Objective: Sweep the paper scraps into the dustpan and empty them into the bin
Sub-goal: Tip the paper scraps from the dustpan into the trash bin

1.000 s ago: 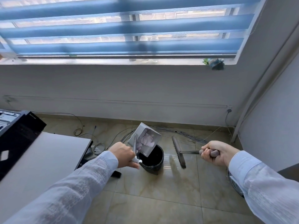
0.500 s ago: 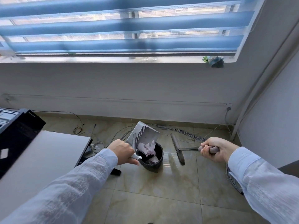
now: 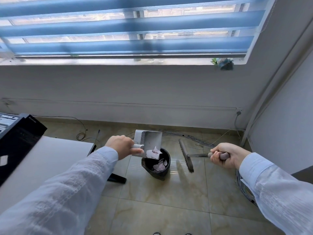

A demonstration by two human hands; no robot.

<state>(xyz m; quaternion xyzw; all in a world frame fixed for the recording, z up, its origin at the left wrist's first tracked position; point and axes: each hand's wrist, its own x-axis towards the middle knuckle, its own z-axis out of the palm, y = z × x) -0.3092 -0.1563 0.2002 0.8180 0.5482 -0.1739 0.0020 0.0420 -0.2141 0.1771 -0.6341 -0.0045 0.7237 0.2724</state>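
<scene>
My left hand [image 3: 122,145] grips the handle of a grey dustpan [image 3: 149,140], tipped over a small black bin [image 3: 158,170] on the tiled floor. White and pink paper scraps [image 3: 153,153] cling to the pan's lower lip, and more paper scraps [image 3: 160,166] lie inside the bin. My right hand [image 3: 224,155] holds the handle of a small brush [image 3: 186,157], which hovers to the right of the bin with its bristles pointing down.
A white desk [image 3: 42,160] with a black computer case [image 3: 17,138] stands at the left. Bundles of grey cables [image 3: 191,137] run along the floor by the wall and near my right sleeve. Tiled floor [image 3: 160,200] spreads in front.
The dustpan has tilted further over the bin, and most scraps have slid from it into the bin. The brush has stayed about where it was.
</scene>
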